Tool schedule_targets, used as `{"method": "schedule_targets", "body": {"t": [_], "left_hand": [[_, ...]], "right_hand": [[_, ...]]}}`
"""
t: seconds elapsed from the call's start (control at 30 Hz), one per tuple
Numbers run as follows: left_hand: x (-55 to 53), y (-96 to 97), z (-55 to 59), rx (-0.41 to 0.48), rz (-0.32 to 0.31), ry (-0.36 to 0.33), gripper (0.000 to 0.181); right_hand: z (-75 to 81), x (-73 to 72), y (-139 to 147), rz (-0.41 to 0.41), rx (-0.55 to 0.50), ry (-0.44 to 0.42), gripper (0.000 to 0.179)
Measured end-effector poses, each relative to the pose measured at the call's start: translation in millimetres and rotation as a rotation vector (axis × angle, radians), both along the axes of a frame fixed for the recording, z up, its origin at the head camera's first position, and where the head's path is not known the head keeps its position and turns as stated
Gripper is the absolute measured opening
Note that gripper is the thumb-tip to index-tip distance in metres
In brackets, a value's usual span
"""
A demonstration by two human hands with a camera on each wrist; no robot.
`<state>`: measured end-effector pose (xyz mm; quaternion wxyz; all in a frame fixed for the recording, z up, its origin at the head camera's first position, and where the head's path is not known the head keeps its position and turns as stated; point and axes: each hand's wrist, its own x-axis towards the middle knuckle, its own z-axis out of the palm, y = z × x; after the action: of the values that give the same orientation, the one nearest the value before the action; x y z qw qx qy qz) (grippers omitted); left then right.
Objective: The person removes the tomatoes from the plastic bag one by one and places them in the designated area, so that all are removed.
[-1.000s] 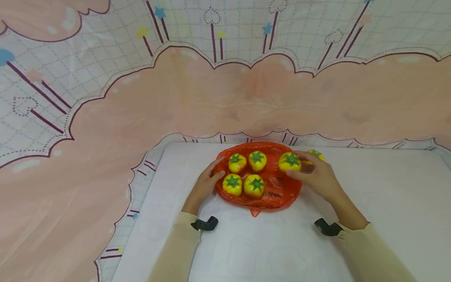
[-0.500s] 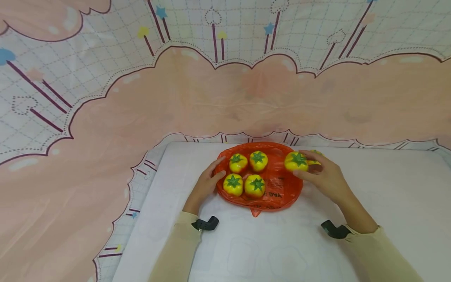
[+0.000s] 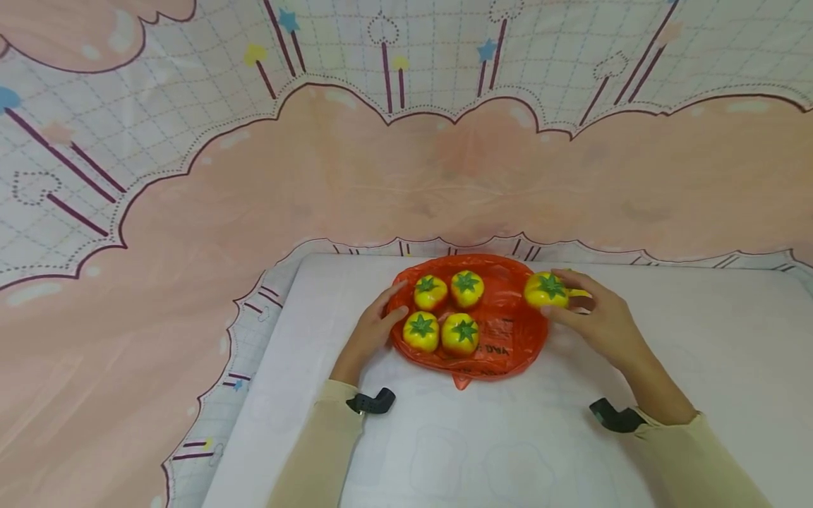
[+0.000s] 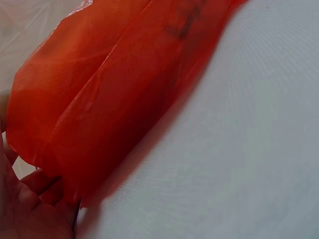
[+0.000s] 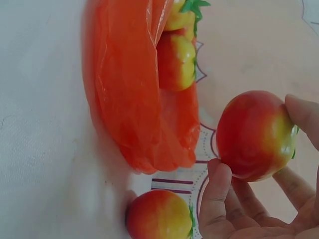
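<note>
My right hand (image 3: 603,317) holds a yellow-and-red tomato (image 3: 545,291) with a green star-shaped top, between thumb and fingers. This tomato (image 5: 255,135) is raised over the right rim of a red plastic bag (image 3: 502,339), apart from the bag in the right wrist view. Inside the spread bag sit several similar tomatoes (image 3: 460,334), grouped toward the left. At the left rim, my left hand (image 3: 368,335) grips the bag's edge; most of its fingers are hidden by the plastic (image 4: 109,99). Another tomato (image 5: 158,215) lies outside the bag on the right, mostly covered by my right hand in the head view.
The bag lies near the back of a white table (image 3: 394,451). A patterned cloth (image 3: 406,176) in peach and white rises behind the table and falls along its left side. Dark straps (image 3: 617,416) with wrist cameras sit on both forearms.
My right hand has moved to the right with the tomato, from over the bag's inside to its right rim. The left hand and the tomatoes in the bag stay put.
</note>
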<state>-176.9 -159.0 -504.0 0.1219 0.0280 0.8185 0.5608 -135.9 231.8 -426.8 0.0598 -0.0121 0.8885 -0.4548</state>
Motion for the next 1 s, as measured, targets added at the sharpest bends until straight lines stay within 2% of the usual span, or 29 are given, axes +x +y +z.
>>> {"method": "schedule_targets", "body": {"t": [0.3,0.5,1.0], "left_hand": [[-1.2,-0.7,-2.8,0.008,-0.002,0.015,0.049],[0.1,-0.3,-0.2,-0.001,0.001,0.016,0.049],[0.5,-0.5,-2.4,-0.006,-0.003,0.027,0.05]], "right_hand": [[1.3,3.1,5.5,-0.011,-0.011,0.018,0.077],[2.9,6.7,11.5,-0.019,-0.014,0.037,0.074],[-1.1,13.5,25.1,-0.052,-0.005,0.023,0.077]]}}
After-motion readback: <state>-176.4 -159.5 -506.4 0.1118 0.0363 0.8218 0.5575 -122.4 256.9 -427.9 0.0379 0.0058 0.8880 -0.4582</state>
